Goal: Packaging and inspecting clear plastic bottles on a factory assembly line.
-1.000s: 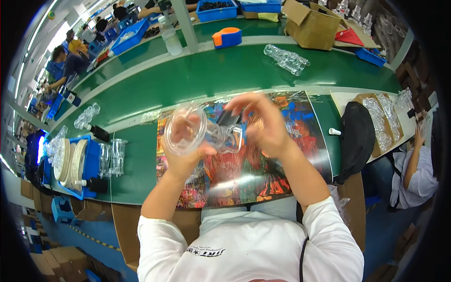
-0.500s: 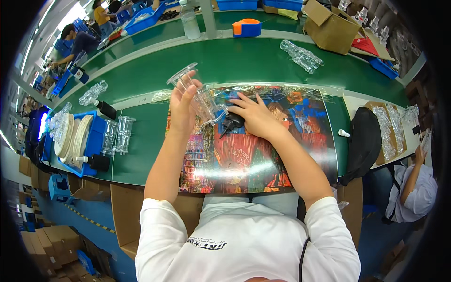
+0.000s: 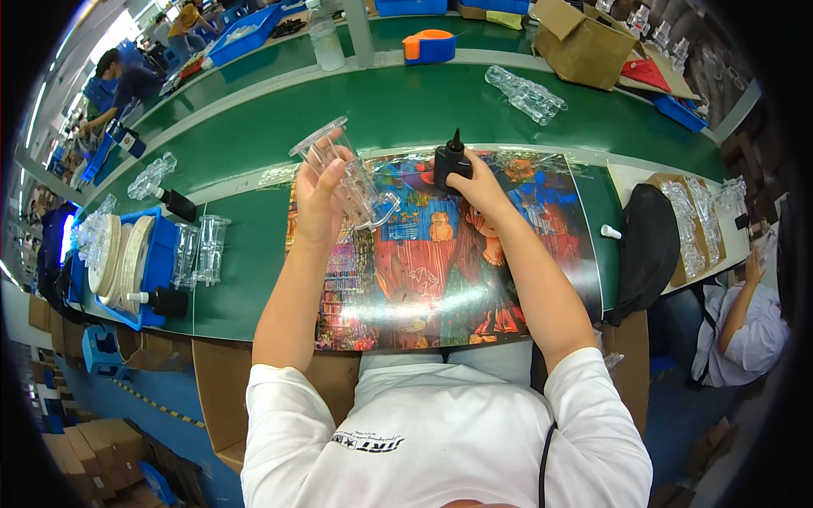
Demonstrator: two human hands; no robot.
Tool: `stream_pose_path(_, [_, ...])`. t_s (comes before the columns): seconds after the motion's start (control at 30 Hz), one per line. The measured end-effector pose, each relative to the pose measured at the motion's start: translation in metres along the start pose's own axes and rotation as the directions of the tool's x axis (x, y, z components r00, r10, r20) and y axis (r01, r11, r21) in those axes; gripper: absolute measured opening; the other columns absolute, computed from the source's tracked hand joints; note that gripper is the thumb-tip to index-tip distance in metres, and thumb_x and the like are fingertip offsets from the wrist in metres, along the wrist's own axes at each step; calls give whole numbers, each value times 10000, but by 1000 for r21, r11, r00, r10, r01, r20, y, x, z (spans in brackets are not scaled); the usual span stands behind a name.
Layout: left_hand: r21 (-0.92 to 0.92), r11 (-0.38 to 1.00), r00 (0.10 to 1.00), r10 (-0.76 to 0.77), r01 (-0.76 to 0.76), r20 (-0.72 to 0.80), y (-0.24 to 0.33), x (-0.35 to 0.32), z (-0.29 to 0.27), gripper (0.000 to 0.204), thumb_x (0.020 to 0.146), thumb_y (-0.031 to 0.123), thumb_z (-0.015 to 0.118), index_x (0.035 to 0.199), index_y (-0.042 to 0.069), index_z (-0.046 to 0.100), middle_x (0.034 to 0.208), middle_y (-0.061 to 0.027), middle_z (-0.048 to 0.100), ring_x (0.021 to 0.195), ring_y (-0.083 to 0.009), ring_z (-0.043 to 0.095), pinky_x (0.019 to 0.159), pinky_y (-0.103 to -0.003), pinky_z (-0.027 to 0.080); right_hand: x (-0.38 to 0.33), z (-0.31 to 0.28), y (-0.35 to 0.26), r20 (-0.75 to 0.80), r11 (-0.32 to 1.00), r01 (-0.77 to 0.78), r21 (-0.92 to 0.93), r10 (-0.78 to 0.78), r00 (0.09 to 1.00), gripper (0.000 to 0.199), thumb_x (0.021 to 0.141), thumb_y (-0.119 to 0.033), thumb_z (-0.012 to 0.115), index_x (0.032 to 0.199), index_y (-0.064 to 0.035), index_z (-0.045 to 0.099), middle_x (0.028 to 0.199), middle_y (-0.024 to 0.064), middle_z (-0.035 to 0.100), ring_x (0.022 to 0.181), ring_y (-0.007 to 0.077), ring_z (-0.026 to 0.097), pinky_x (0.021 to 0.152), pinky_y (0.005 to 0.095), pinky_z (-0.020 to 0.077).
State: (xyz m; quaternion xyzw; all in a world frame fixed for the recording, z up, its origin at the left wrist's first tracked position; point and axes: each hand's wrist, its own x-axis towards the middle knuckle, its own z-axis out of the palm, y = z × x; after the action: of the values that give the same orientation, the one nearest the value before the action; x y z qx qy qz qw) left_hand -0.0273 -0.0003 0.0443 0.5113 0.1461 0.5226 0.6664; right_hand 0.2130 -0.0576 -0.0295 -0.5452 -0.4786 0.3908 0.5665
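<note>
My left hand (image 3: 317, 196) is closed round a clear tubular piece (image 3: 359, 193), tilted, with a wide round flange at its upper end and a small bent clear tube at its lower end. My right hand (image 3: 483, 188) grips a black squeeze bottle (image 3: 449, 169) whose pointed nozzle faces up and away from me. A gap separates the bottle from the clear piece. Beneath both hands lies a glossy printed sheet (image 3: 423, 292) with a colourful picture, flat on the green table (image 3: 241, 279).
Left, a blue bin (image 3: 159, 254) holds pale round reels, beside clear tubes (image 3: 211, 250) and black bottles with white caps (image 3: 163, 300). A wrapped clear piece (image 3: 527, 95), tape measure (image 3: 429, 46) and cardboard box (image 3: 584, 42) lie beyond. A black bag (image 3: 650, 245) sits right; a co-worker (image 3: 732, 330) is beyond.
My right hand has moved away from the clear piece with the black bottle, turning its nozzle from downward to upward. My left hand still holds the clear piece. The whole view has shifted slightly.
</note>
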Motion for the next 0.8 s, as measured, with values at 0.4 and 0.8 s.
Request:
stream_pose_path(0.4, [2,1000,1000,-20,20,14,-9,2,-1,551,793,204,676,1248,4,438,986,-49,545,903,-111,517,809,-250,426,-2,3,-22,-159,976,215,-22,-216,963,475,779,-100,679,1218,-66,503,1067,66,589,996,140,554,847,294,450])
stream_pose_path(0.8, [224,973,981,6,-50,192,-6,-33,18,814,553,313,880,1197,13,482,1060,-81,554,985,-162,540,831,-292,453,-86,36,-129,336,607,559,-565,-449,828,443,739,-246,706,1101,-37,559,978,135,603,917,237,588,804,329,465])
